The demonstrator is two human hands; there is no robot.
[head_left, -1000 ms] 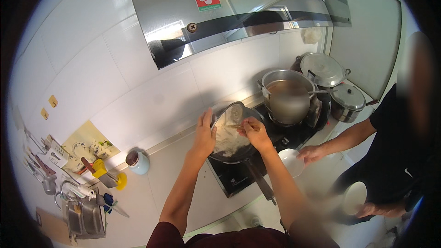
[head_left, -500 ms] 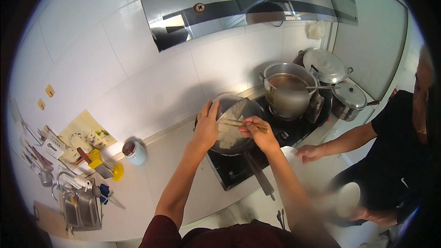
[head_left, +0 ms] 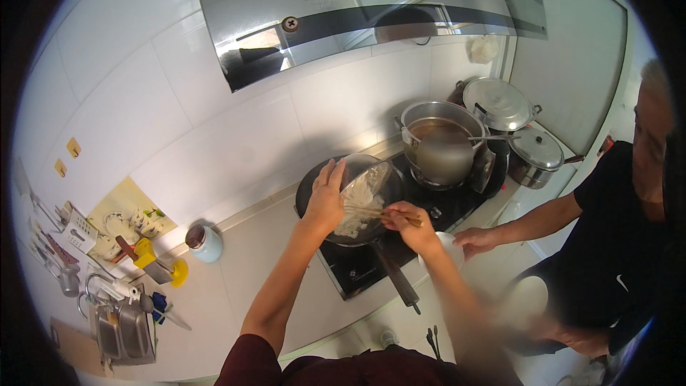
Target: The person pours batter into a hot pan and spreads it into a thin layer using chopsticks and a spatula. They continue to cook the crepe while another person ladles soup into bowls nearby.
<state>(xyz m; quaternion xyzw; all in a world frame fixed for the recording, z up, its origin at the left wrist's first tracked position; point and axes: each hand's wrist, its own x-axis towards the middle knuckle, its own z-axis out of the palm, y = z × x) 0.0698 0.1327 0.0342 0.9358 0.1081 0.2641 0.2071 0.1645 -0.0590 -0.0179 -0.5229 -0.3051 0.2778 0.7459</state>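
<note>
1. A metal pot [head_left: 408, 136] of brown liquid stands just right of the pan [head_left: 307, 187] on the stove [head_left: 346, 271]; two lidded pots [head_left: 499, 103] crowd the far right.
2. A co-worker's hand [head_left: 475, 241] holds a white bowl [head_left: 451, 244], partly behind the right forearm.
3. Left hand [head_left: 324, 204], fingers straight and raised, grips a clear bowl [head_left: 357, 169] tilted over the pan.
4. Right hand [head_left: 410, 221] pinches chopsticks [head_left: 367, 211] across pale food [head_left: 350, 228].

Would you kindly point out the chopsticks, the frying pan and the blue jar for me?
Chopsticks [head_left: 367, 210]: head view, on the bare stretch between the hands.
Frying pan [head_left: 309, 187]: head view, on its left inner wall.
Blue jar [head_left: 207, 246]: head view, on its body.
</note>
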